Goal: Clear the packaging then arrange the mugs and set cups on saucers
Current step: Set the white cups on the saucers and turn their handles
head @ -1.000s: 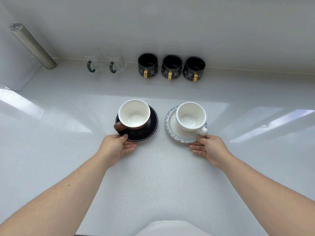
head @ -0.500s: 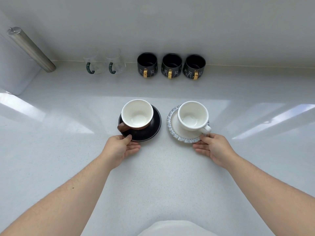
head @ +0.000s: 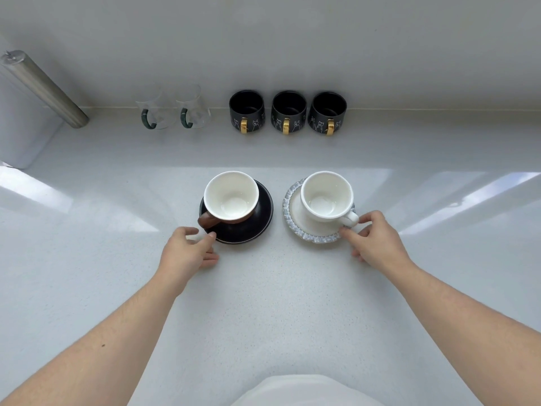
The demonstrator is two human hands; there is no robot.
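A brown cup with a white inside (head: 231, 197) stands on a black saucer (head: 257, 227), its handle pointing near-left. To its right, a white cup (head: 326, 196) sits on a grey-rimmed saucer (head: 292, 221), handle pointing near-right. My left hand (head: 187, 250) rests on the counter with fingers apart, the index tip touching the black saucer's near-left rim. The thumb and index finger of my right hand (head: 377, 241) pinch at the white cup's handle, by the saucer's rim. Three black mugs with gold handles (head: 288, 111) and two glass mugs with green handles (head: 172, 111) line the back wall.
The white counter (head: 263, 303) runs up to a white wall. A steel cylinder (head: 44, 89) leans over a white container (head: 20, 121) at the far left. My white clothing (head: 304, 391) shows at the bottom edge.
My left hand has loosened from the black saucer's rim and slid left. My right hand has shifted right, from the saucer's near rim to the white cup's handle.
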